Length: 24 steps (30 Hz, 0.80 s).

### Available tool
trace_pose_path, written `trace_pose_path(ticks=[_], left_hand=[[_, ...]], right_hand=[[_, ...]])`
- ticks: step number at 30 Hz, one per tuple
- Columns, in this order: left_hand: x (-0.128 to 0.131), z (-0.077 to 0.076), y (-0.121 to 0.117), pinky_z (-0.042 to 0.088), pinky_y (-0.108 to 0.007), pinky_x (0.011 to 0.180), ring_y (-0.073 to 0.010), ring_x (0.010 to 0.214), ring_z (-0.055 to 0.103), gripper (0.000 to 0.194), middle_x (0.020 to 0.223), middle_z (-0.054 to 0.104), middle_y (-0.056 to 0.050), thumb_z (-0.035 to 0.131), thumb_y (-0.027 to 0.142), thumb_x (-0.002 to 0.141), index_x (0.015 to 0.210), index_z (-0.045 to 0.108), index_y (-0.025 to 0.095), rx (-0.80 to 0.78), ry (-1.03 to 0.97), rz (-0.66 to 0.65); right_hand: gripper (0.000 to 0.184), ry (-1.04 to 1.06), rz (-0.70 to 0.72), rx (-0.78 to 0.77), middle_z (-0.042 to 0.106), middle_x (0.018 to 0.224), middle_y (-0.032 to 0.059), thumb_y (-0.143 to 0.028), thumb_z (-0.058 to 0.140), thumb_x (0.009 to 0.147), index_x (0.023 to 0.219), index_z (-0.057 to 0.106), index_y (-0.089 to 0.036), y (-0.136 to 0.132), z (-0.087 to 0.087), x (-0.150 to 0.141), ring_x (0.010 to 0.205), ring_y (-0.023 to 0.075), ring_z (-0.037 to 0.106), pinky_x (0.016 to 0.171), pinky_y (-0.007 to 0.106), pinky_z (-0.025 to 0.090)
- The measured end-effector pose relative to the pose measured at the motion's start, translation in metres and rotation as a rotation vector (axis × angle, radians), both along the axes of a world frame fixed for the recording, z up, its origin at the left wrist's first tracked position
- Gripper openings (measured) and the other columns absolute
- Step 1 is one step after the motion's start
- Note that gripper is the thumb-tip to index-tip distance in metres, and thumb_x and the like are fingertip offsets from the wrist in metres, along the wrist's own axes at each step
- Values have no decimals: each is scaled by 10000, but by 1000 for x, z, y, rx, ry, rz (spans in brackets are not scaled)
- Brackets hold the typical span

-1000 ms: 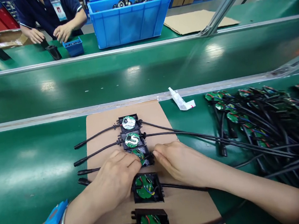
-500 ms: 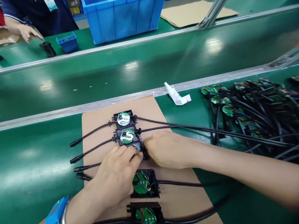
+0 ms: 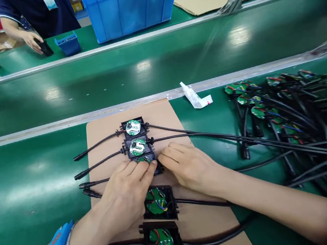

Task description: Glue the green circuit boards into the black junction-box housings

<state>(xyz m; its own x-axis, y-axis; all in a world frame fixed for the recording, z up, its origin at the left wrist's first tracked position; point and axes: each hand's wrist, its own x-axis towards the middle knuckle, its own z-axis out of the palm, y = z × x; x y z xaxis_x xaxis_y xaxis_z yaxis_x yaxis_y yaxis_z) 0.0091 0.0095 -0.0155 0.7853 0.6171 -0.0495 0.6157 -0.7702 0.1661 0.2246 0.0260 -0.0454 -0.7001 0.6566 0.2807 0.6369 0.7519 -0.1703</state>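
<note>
A column of black plastic cases with round green circuit boards lies on a cardboard sheet [image 3: 100,128]. My left hand [image 3: 126,191] bends its fingers over the third case [image 3: 158,170], holding it against the cardboard and covering most of its board. At that case's right end, my right hand [image 3: 185,164] has its fingers curled in; whatever they pinch is hidden. Farther up are the top case [image 3: 145,126] and second case [image 3: 128,144], both with white paste on their boards. Nearer me, the fourth case [image 3: 169,210] and fifth case [image 3: 146,232] show coloured wires.
A white squeeze tube [image 3: 193,98] lies beyond the cardboard. Wired boards with black cables form a pile [image 3: 290,114] at right. Across a metal-edged divider, a co-worker's hand [image 3: 32,40] grips a black part near a blue bin [image 3: 130,14].
My right hand's fingers have shifted slightly and its wrist sits lower; my left hand stays on the third case. The co-worker's hand has closed on a black part. The view has tilted a little.
</note>
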Motion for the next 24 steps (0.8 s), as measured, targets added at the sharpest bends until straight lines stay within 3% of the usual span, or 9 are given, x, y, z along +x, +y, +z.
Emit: trace_pose_path(ticks=[8,12,19,24], left_hand=[[6,1,5,391,-369,692,-226,796,451,650,973,575,-86,428,44,709,1358,421,38,-11,65,-33],[7,2,5,391,-395,738,-240,828,455,596,970,578,-90,429,32,718,1310,492,53,23,61,-20],[-34,13,-10,371,-407,832,-244,1004,486,583,1098,584,-98,370,-60,749,1278,520,132,104,-216,73],[-40,2,-18,401,-407,818,-250,996,501,529,1104,595,-103,385,-64,742,1192,581,133,198,-174,110]], right_hand=[[387,44,38,22,496,688,62,-63,293,922,707,607,-130,4,-1,0,667,186,390,568,318,318],[354,57,3,15,540,702,54,-81,340,927,737,633,-134,6,-4,0,672,173,419,598,304,359],[239,162,-68,-7,622,882,103,-145,453,920,1019,667,-100,-21,18,9,852,211,491,790,351,436],[284,164,-45,-22,614,855,104,-128,412,920,987,688,-105,-29,20,-6,847,219,463,769,359,419]])
